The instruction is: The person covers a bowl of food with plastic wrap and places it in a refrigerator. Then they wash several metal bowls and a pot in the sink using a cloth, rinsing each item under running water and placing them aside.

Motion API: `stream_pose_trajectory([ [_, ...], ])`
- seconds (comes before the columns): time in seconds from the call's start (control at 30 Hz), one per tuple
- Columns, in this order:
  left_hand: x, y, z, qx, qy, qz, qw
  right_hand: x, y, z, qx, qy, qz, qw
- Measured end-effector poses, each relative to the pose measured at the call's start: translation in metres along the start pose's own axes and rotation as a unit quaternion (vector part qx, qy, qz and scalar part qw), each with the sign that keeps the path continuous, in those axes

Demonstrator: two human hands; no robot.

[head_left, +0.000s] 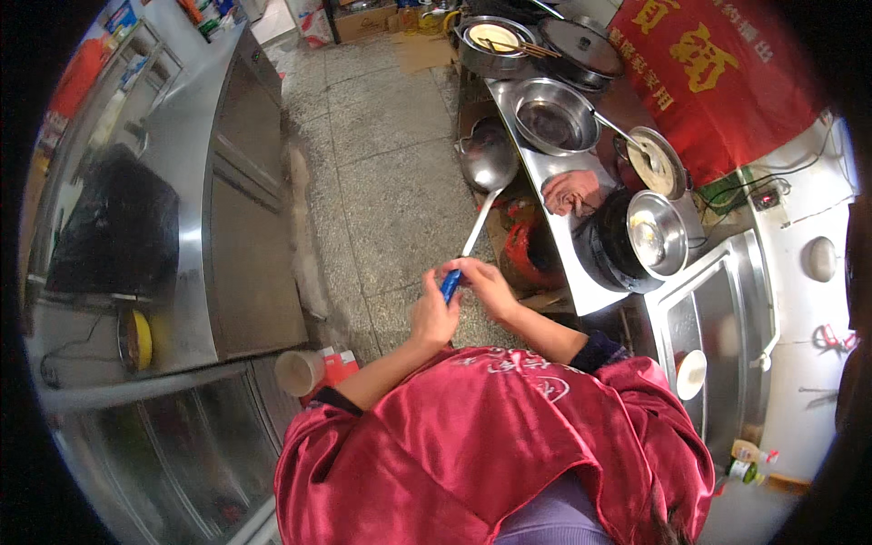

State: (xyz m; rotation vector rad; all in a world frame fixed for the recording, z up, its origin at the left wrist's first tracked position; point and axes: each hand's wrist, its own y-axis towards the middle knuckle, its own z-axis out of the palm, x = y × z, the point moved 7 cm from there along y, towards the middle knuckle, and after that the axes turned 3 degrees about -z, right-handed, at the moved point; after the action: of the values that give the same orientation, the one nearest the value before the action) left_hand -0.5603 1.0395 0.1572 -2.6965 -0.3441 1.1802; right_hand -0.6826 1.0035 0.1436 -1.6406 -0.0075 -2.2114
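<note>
Ladle (pixel 491 169), steel, long-shafted, is located at the centre of the frame, bowl uppermost in the picture and blue grip (pixel 450 286) toward the wearer. Left hand (pixel 436 313) and right hand (pixel 484 289) are together, fingers closed about the grip: the left along its side, the right at its upper end, where it meets the shaft. Exact finger contact is partly hidden.

Outward of the hands, the ladle's bowl appears beside the edge of a steel counter (pixel 595 280), right of centre; whether it touches anything there cannot be determined. On the counter are a wide steel pan (pixel 556 116), a reddish slab (pixel 572 193) and a steel bowl (pixel 658 234). A red container (pixel 529 258) sits below the counter edge. Tiled floor (pixel 391 136) occupies the upper centre; a steel cabinet (pixel 259 259) stands at left.

Risks, in judgement: with both hands gathered at one end, the heavy bowl could twist or dip should either hand loosen. A careless swing toward the right could strike the counter edge or the pan. A slick grip would aggravate both faults.
</note>
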Motion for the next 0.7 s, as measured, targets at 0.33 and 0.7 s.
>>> stream_pose_trajectory([
  [0.33,0.098,0.095,-0.033,0.101,-0.276,0.012,0.956,-0.109,0.143,0.049,-0.146,0.036,0.136,0.979],
  [0.7,0.33,0.091,-0.074,0.047,-0.091,-0.362,0.927,-0.113,0.396,-0.158,-0.29,0.305,0.04,0.906],
])
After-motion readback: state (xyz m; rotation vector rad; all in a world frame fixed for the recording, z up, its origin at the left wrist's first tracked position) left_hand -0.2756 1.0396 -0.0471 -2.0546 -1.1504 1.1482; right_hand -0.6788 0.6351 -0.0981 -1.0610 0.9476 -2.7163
